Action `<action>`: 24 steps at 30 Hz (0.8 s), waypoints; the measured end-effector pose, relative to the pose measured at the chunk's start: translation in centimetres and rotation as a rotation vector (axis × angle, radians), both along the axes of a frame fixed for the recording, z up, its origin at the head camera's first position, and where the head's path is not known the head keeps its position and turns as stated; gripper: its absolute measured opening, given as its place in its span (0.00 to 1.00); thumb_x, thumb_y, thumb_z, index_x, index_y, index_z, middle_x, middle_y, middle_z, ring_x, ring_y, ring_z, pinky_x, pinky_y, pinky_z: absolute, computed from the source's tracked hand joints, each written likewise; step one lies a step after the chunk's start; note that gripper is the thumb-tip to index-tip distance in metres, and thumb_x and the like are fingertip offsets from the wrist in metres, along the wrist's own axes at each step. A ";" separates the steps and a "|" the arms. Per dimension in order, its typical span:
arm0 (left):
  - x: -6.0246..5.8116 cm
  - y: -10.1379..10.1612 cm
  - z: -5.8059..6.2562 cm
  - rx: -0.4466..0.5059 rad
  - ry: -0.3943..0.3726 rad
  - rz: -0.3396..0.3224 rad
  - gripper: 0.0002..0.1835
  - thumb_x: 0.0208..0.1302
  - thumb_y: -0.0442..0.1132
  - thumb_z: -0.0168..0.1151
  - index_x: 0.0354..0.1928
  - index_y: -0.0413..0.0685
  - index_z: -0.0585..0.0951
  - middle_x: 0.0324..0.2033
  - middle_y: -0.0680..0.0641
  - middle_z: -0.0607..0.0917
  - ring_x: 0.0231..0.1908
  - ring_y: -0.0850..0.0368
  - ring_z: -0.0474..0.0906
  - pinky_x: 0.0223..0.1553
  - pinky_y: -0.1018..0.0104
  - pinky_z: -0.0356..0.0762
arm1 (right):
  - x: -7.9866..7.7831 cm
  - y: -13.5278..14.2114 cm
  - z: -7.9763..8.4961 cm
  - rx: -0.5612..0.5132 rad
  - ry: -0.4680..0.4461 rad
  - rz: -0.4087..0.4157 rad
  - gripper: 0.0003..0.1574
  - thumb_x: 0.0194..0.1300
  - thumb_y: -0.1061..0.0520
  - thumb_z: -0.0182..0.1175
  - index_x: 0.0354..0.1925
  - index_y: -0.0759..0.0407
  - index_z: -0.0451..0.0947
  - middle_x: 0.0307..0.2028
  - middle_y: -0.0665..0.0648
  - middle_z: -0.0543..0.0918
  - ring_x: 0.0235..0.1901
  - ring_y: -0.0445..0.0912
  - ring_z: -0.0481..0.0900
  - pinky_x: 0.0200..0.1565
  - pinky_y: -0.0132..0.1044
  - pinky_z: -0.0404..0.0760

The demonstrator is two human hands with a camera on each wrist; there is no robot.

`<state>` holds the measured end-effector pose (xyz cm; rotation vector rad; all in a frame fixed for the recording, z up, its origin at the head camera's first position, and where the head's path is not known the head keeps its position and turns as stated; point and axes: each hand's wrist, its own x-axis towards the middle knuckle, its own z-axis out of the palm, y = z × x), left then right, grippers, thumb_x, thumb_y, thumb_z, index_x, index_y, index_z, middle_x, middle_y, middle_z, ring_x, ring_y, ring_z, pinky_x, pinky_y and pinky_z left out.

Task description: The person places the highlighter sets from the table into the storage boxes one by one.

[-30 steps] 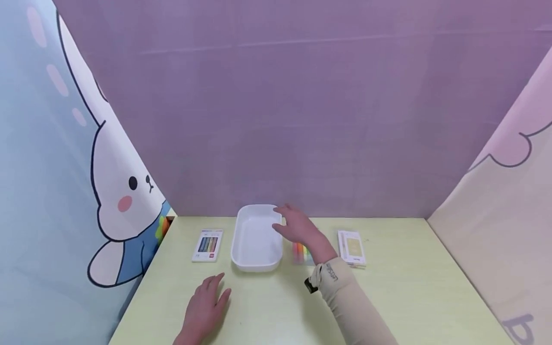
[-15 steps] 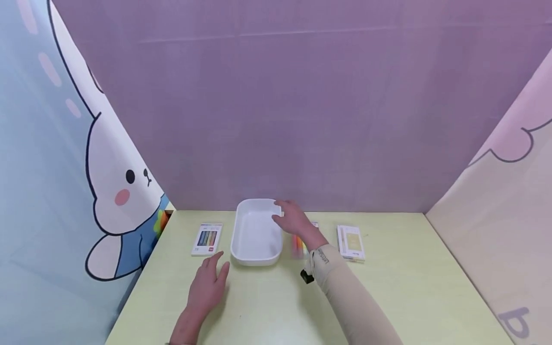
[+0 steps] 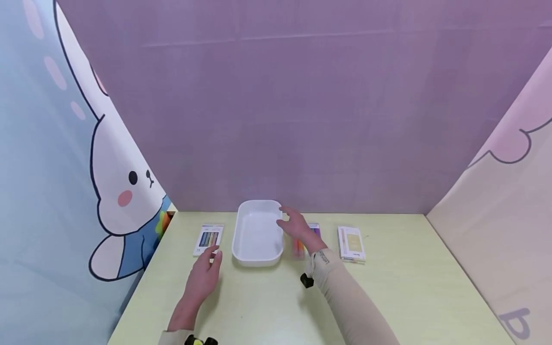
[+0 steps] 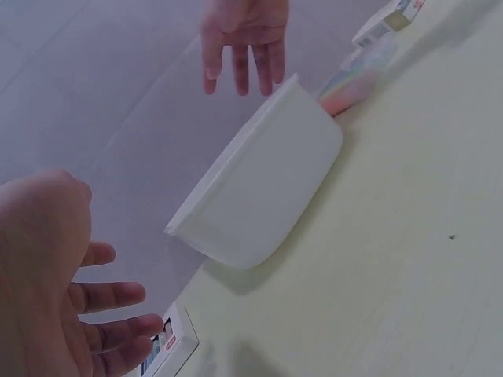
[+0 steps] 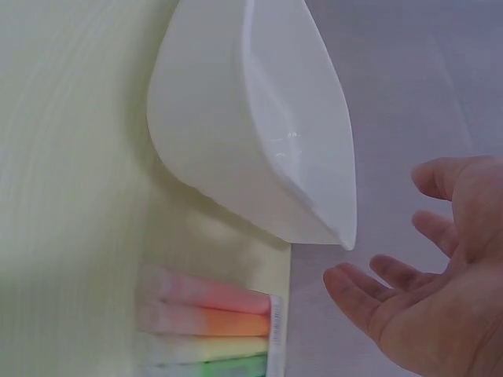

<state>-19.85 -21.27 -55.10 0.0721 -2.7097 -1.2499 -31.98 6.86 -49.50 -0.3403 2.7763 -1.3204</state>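
A white plastic tub [image 3: 258, 263] stands on the table, its inside bare. My right hand [image 3: 296, 226] hovers at its far right rim, fingers spread and holding nothing; the right wrist view shows a gap between those fingers [image 5: 357, 294] and the tub. My left hand [image 3: 201, 278] is held over the table left of the tub, also with nothing in it. Its fingertips overlap the near end of a flat white box [image 3: 209, 235] with a window of coloured sticks. Under my right wrist lies a clear pack of thick coloured markers [image 5: 228, 322], partly hidden.
Right of the markers lies a small stack of white boxes [image 3: 351, 244], the top one with a yellow panel. A purple cloth [image 3: 276, 120] hangs along the far edge of the pale table [image 3: 267, 306]. Printed cloths flank both sides, a rabbit [image 3: 125, 191] on the left one.
My left hand has moved forward, up to the windowed box. The right hand has shifted slightly right, off the tub's rim. The tub stays in place.
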 end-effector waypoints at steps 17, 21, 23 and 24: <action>-4.4 -0.3 3.1 -0.042 0.044 -0.035 0.20 0.74 0.48 0.49 0.59 0.45 0.76 0.42 0.43 0.84 0.43 0.47 0.79 0.44 0.48 0.74 | -0.5 -0.3 -2.2 -0.134 -0.079 -0.072 0.30 0.67 0.59 0.59 0.66 0.59 0.69 0.59 0.69 0.74 0.59 0.61 0.71 0.55 0.51 0.74; -4.9 -0.2 3.0 -0.040 0.037 -0.045 0.21 0.74 0.49 0.49 0.60 0.44 0.75 0.41 0.43 0.83 0.41 0.48 0.78 0.42 0.48 0.75 | -0.3 -0.6 -2.0 -0.152 -0.102 -0.074 0.31 0.67 0.60 0.59 0.67 0.57 0.68 0.60 0.70 0.72 0.60 0.63 0.69 0.56 0.53 0.73; -4.9 -0.2 2.8 -0.034 0.027 -0.044 0.21 0.74 0.48 0.50 0.60 0.44 0.75 0.41 0.44 0.83 0.39 0.49 0.78 0.41 0.50 0.75 | -0.2 -0.7 -2.2 -0.156 -0.110 -0.069 0.32 0.66 0.61 0.60 0.68 0.58 0.67 0.60 0.70 0.72 0.60 0.64 0.69 0.56 0.53 0.72; -5.0 -0.2 2.7 -0.033 0.023 -0.045 0.21 0.74 0.48 0.50 0.60 0.44 0.76 0.40 0.45 0.83 0.38 0.50 0.78 0.41 0.51 0.75 | -0.1 -0.7 -2.4 -0.150 -0.112 -0.067 0.33 0.66 0.61 0.60 0.68 0.58 0.67 0.60 0.71 0.71 0.60 0.64 0.69 0.56 0.53 0.73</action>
